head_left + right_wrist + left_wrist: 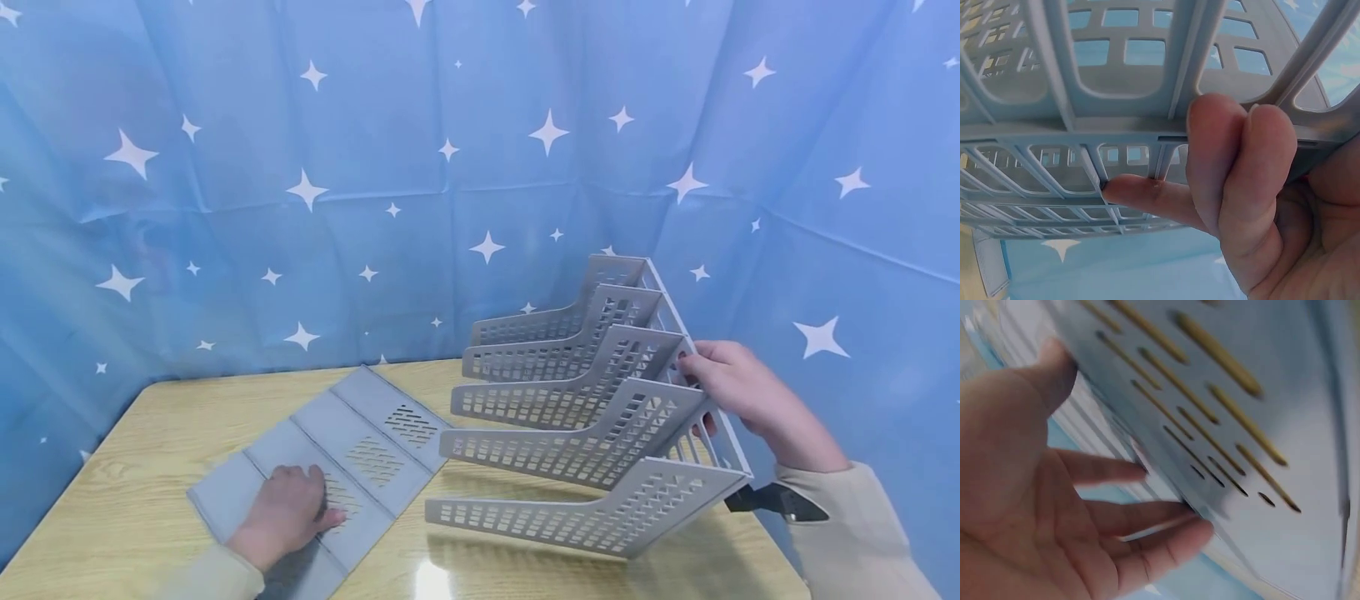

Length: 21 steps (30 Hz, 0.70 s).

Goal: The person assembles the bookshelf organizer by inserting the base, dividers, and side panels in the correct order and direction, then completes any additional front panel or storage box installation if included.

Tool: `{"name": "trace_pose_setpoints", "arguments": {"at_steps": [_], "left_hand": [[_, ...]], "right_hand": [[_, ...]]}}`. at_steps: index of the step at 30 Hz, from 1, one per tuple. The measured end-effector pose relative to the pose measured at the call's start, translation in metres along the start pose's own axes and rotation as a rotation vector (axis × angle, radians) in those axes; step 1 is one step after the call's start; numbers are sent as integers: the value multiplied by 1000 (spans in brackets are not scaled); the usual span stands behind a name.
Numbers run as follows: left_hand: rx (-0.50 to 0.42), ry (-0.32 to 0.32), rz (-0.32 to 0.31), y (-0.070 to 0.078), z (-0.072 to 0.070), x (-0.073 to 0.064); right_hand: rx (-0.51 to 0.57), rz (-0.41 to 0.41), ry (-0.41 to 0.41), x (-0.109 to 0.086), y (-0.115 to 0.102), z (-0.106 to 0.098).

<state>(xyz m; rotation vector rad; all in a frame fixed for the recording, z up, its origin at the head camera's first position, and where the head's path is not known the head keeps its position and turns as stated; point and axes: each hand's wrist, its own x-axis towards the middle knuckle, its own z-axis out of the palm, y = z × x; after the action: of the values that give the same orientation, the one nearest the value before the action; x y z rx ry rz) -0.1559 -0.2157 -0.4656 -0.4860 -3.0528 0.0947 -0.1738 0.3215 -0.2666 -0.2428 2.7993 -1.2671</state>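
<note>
A grey desktop file rack (622, 512) with several perforated upright dividers stands tilted on the right side of the table. My right hand (738, 387) grips the slatted back of the rack, and in the right wrist view its fingers (1213, 156) curl through the openings. To the left, a flat grey panel (232, 492) with seams and slotted patches lies on the table. My left hand (283, 512) rests over its near part, thumb spread to the side. Close by in the left wrist view, fairly straight fingers (1154, 556) meet the panel's edge.
Beneath both grey pieces is a light wood-grain table (142, 467). A blue cloth with white stars (420, 275) hangs behind it and along the sides. A dark band (780, 502) circles the right wrist.
</note>
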Motion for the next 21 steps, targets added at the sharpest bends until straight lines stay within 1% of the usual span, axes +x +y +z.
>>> {"name": "trace_pose_setpoints", "arguments": {"at_steps": [3, 6, 9, 10, 11, 12, 14, 17, 19, 21], "left_hand": [[79, 51, -22, 24, 0, 4], [194, 127, -33, 46, 0, 11], [288, 220, -31, 63, -1, 19], [291, 238, -33, 66, -2, 22], [253, 215, -45, 69, -4, 24], [195, 178, -49, 69, -7, 26], [39, 85, -46, 62, -16, 30], [-240, -76, -14, 39, -31, 32], [-326, -138, 48, 22, -33, 32], [-393, -179, 82, 9, -31, 31]], "right_hand": [[10, -5, -17, 2, -1, 2], [12, -9, -35, 4, -2, 4], [0, -16, -42, 4, -3, 5], [-1, -17, -42, 4, -3, 5], [-2, -18, -40, 4, -3, 5], [-5, -20, -38, 5, -4, 5], [-3, -22, -31, 5, -5, 6], [6, -19, -24, 4, -6, 5], [11, -14, -24, 3, -5, 5], [12, -6, -27, 2, -5, 4]]}}
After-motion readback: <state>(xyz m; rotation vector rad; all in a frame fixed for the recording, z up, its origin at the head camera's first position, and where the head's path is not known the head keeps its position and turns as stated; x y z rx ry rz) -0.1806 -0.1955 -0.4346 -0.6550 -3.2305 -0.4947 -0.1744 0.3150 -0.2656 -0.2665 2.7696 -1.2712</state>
